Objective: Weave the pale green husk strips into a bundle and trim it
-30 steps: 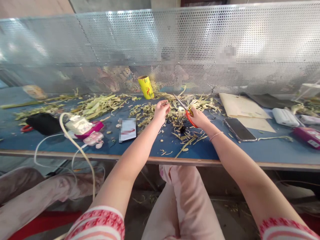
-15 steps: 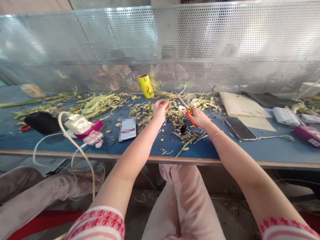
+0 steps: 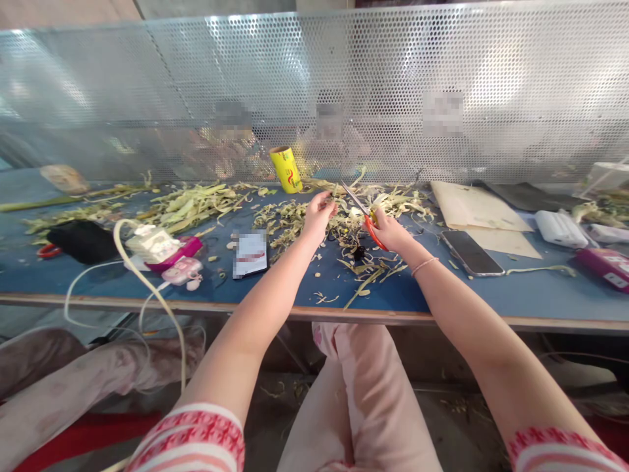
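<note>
The right hand point(image 3: 390, 229) is gripping a pair of orange-handled scissors point(image 3: 364, 216), fingers through the loops, blades pointing up and away toward the left hand; whether the blades are parted is too small to tell. The left hand point(image 3: 318, 215) is pinching a small pale plant strip point(image 3: 333, 198) between its fingertips, just beside the scissor tips. Both hands are hovering over a heap of yellow-green trimmings point(image 3: 295, 213) lying on the blue table point(image 3: 491, 295); a black phone point(image 3: 472, 253) is lying near the right wrist; a yellow roll point(image 3: 286, 170) is standing behind the heap against the perforated metal screen point(image 3: 314, 92); a white cable point(image 3: 142, 282) is trailing off the table's left edge.
</note>
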A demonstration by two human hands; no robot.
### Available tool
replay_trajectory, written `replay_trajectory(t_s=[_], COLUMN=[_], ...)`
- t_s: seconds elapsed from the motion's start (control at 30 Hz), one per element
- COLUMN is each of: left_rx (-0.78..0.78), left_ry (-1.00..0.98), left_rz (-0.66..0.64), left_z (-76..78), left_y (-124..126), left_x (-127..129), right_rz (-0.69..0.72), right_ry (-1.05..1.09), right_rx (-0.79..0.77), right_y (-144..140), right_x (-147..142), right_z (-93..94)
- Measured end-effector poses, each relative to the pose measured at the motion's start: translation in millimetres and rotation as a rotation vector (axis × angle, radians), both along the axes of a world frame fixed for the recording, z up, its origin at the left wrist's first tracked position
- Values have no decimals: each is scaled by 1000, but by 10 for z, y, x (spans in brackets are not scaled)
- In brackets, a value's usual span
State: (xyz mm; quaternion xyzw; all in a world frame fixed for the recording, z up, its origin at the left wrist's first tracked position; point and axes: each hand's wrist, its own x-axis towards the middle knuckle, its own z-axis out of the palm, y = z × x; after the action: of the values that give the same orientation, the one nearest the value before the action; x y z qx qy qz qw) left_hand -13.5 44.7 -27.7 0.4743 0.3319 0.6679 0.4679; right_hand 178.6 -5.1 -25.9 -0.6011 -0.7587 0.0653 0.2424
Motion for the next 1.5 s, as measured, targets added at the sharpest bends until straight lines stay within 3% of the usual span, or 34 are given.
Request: replay_trajectory(t_s=[0.27,0.4,0.6,0.77,0.97,1.07,1.2,1.5], left_rx=[-9,55,139,80,-204,-268,-249,-120], left_ry=[129,245,243,204,-42,-88,-38,114], left_rz=[51,99,115,50,-111,-168,-200,-122], left_z=[-24,1,5,29,66,67,47,20], left_y=[28,-22,-72,-124,-144,-139,-153,-168], left_x=[4,36,43,59,66,58,74,89], right_rz=[32,45,31,15,51,45,40,57], right_ry=[38,32,30,32,6,6,5,22], right_rx=[-1,27,73,71,76,70,56,63], right_y=[-12,-22,-17,1,-50,-66,-65,-58], right_x=[3,-1,15,21,-29,-57,-60,-37], right_z=[15,25,46,42,57,60,55,53])
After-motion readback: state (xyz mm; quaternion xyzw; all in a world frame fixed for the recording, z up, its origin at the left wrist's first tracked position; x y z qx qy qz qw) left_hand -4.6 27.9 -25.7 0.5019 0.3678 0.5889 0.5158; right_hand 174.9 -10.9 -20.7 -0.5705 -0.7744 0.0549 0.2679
